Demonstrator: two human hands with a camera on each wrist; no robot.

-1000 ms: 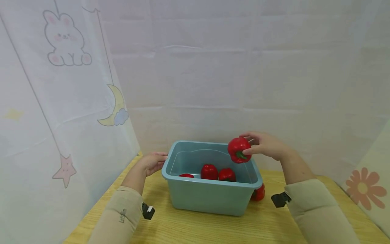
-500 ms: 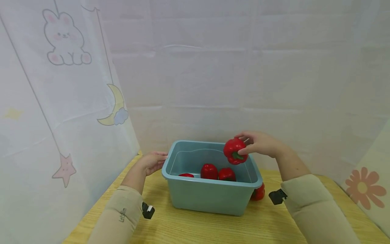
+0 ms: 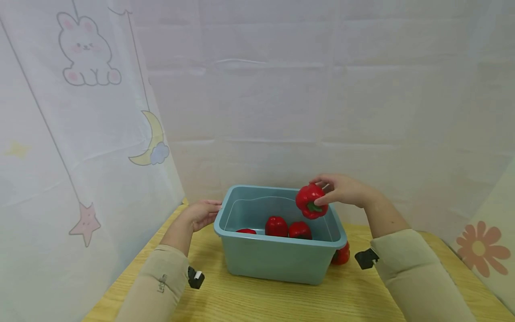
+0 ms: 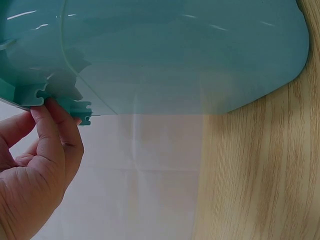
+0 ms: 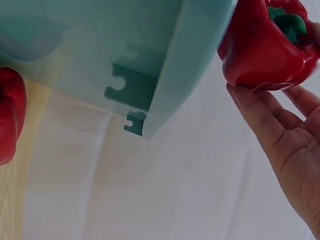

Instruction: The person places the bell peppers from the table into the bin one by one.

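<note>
A teal plastic bin [image 3: 277, 259] stands on a wooden table [image 3: 249, 299]. My right hand [image 3: 342, 190] holds a red bell pepper [image 3: 310, 201] above the bin's right rear corner, fingers curled round it; the right wrist view shows the same pepper [image 5: 265, 50] beside the bin's rim [image 5: 190, 60]. Three red peppers [image 3: 281, 227] lie inside the bin. My left hand [image 3: 201, 213] holds the bin's left rim, and in the left wrist view its fingers [image 4: 50, 135] sit under the rim's lip [image 4: 60, 102].
Another red pepper [image 3: 341, 255] lies on the table just right of the bin, also seen low in the right wrist view as a pepper [image 5: 10, 115]. White curtains with cartoon prints [image 3: 84, 49] hang close on the left, back and right.
My right hand has carried the pepper a little to the left, further over the bin's inside. The left hand and the bin have stayed put.
</note>
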